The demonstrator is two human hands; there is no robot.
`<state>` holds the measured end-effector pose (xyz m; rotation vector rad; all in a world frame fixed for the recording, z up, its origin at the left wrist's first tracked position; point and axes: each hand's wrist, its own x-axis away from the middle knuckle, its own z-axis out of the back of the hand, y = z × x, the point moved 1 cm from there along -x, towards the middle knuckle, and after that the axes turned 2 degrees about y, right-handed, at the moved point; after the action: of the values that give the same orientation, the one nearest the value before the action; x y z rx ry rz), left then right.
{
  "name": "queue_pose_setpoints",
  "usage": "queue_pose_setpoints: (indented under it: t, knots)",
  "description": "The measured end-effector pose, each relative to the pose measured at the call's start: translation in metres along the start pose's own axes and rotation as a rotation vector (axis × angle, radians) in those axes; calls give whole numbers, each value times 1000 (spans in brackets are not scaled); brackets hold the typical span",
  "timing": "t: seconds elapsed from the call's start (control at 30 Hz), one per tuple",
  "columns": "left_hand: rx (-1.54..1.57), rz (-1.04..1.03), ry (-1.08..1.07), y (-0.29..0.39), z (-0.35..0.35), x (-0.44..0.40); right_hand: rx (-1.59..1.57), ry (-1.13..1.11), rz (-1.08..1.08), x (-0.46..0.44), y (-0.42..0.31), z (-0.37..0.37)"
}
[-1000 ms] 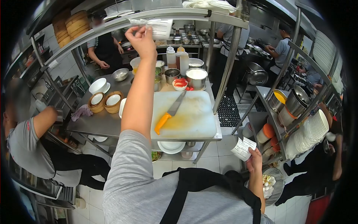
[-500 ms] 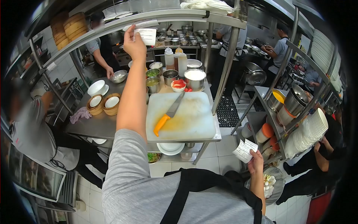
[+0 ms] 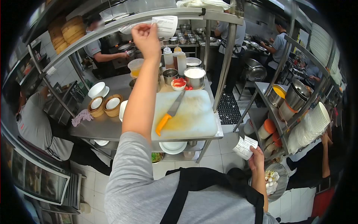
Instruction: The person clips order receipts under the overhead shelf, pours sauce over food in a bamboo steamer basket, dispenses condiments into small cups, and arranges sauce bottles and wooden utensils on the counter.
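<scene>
My left hand (image 3: pixel 147 39) is raised to the overhead metal rail (image 3: pixel 108 28). Its fingers are pinched at the edge of a printed paper slip (image 3: pixel 165 26), which lies against the rail. Another slip (image 3: pixel 126 28) shows behind the hand, partly hidden. Low on the right, my right hand (image 3: pixel 256 158) holds printed paper slips (image 3: pixel 245 148) between thumb and fingers. Below my left forearm, a knife with an orange handle (image 3: pixel 163 124) rests on a stained white cutting board (image 3: pixel 197 119).
Behind the board stand squeeze bottles (image 3: pixel 181 62), a pot of white contents (image 3: pixel 194 76) and a bowl of cut red pieces (image 3: pixel 178 84). Bamboo steamers (image 3: pixel 112 107) sit at left. A shelf rack (image 3: pixel 266 89) stands right. Several people work around; one (image 3: pixel 35 123) is close at left.
My left hand has shifted right along the rail with its slip. A co-worker across the counter has pulled back the metal bowl. My right hand has barely moved.
</scene>
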<state>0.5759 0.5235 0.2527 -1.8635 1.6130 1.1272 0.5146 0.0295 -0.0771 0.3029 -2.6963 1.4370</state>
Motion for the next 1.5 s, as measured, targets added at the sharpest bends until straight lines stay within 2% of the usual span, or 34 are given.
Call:
queue_pose_setpoints:
  t: [0.1, 0.2, 0.23, 0.3, 0.33, 0.37, 0.4, 0.43, 0.47, 0.53, 0.6, 0.67, 0.73, 0.77, 0.8, 0.83, 0.87, 0.93, 1.0, 1.1, 1.27, 1.5]
  knots:
    - [-112, 212, 178, -27, -13, 7, -13, -13, 22, 5, -8, -14]
    - [-162, 305, 271, -35, -17, 17, -16, -31, 82, 7, -23, -25]
    - [-161, 277, 280, -44, -16, 15, -22, -29, 107, 8, -29, -31]
    - [-354, 163, 273, -71, -3, 4, -19, -14, 174, 7, -40, -37]
    - [-345, 221, 258, -82, 0, -6, -10, -2, 217, 4, -48, -39]
    - [-474, 334, 252, -74, -7, -12, -19, -4, 253, 5, -59, -45]
    - [-328, 306, 272, -67, -16, -10, -28, -3, 290, 8, -68, -53]
    - [-325, 298, 348, -81, -15, -20, -44, 2, 316, 13, -78, -61]
    - [-352, 318, 326, -72, -23, -17, -62, 0, 346, 17, -87, -68]
    - [-402, 245, 281, -78, -22, -16, -89, -4, 349, 25, -100, -70]
    - [-284, 43, 283, -55, -37, 16, -94, 36, 371, 29, -109, -66]
    - [-586, -169, 264, 0, -58, 82, -88, 75, 365, 39, -110, -58]
    - [-396, 68, -83, 17, -64, 157, -81, 104, 373, 49, -111, -50]
    - [-189, 303, -346, 24, -71, 205, -75, 112, 377, 54, -110, -43]
    - [-5, 670, -686, 48, -87, 245, -68, 119, 380, 61, -109, -38]
    - [249, 908, -844, 62, -95, 291, -55, 141, 373, 69, -108, -34]
    - [260, 1173, -953, 84, -107, 323, -33, 140, 377, 79, -108, -28]
    - [381, 1369, -985, 131, -141, 366, 11, 139, 391, 102, -110, -13]
    - [608, 1522, -1021, 148, -165, 405, 82, 169, 409, 134, -112, 4]
    - [679, 1590, -1026, 187, -195, 458, 167, 271, 439, 193, -125, 48]
    - [809, 1695, -1035, 294, -263, 545, 188, 520, 509, 318, -154, 151]
    - [899, 1923, -1236, 437, -344, 654, 168, 744, 531, 480, -187, 249]
